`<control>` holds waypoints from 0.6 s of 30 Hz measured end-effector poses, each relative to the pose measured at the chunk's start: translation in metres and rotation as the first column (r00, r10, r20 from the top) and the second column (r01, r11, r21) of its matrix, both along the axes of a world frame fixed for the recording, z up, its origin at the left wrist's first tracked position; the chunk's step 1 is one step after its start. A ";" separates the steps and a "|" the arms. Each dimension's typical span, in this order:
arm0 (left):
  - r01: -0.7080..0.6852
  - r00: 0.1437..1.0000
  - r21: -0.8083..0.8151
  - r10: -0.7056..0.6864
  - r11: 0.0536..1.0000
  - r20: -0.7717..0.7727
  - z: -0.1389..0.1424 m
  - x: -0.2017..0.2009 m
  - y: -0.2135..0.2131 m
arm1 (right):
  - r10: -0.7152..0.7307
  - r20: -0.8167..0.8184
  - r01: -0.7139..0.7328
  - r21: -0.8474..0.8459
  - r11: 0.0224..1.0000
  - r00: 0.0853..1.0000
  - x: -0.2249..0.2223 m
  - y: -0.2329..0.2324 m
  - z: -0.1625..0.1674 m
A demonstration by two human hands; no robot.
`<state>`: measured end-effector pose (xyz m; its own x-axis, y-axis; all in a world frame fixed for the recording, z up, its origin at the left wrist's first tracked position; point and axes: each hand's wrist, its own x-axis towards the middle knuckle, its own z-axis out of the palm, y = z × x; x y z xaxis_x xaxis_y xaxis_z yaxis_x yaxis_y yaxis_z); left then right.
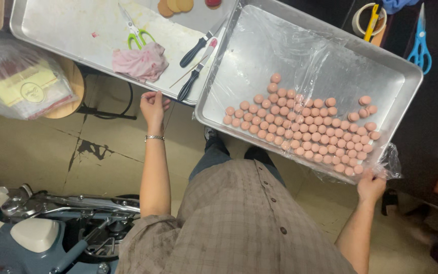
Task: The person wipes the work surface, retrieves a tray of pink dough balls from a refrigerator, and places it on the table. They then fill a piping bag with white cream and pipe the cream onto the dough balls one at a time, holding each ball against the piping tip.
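My right hand (370, 185) grips the near right corner of a large metal tray (259, 61) lined with clear plastic film (325, 56). Several rows of small pink balls (305, 133) fill the tray's near side. My left hand (153, 107), with a bracelet on the wrist, has its fingers curled just below the edge of a second metal tray (67, 30). Whether it pinches anything thin I cannot tell.
The second tray holds green-handled scissors (136, 31), a crumpled pink cloth (140, 62), two black-handled knives (194, 53), a thin skewer (184, 78) and round biscuits (174, 6). Blue scissors (420, 44) and a tape roll (370, 19) lie on a dark surface at right. A plastic bag (19, 83) sits on a stool; a scooter (51, 228) stands lower left.
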<state>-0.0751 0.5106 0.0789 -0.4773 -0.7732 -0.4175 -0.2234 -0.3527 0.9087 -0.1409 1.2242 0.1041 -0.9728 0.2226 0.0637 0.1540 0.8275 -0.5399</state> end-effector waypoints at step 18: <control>0.436 0.890 0.577 -0.426 0.690 -0.162 0.000 0.075 0.206 | 0.182 -0.096 -0.167 0.151 0.974 0.979 -0.216 -0.053 0.089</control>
